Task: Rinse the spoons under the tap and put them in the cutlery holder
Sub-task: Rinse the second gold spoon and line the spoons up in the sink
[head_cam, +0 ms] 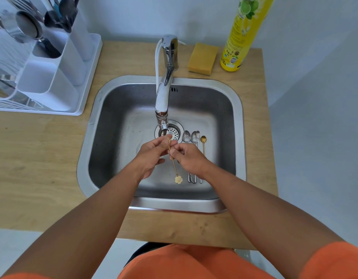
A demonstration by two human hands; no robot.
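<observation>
Both hands, left [152, 156] and right [189, 158], pinch a thin gold spoon [172, 161] under the tap [164, 109] over the sink [105, 125]; 4 spoons [194, 137] lie beside the drain

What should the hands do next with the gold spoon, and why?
Probably keep rubbing the gold spoon under the tap. Both the left hand and right hand hold it beneath the spout, and its bowl is hidden in the fingers, so rinsing seems unfinished.
</observation>
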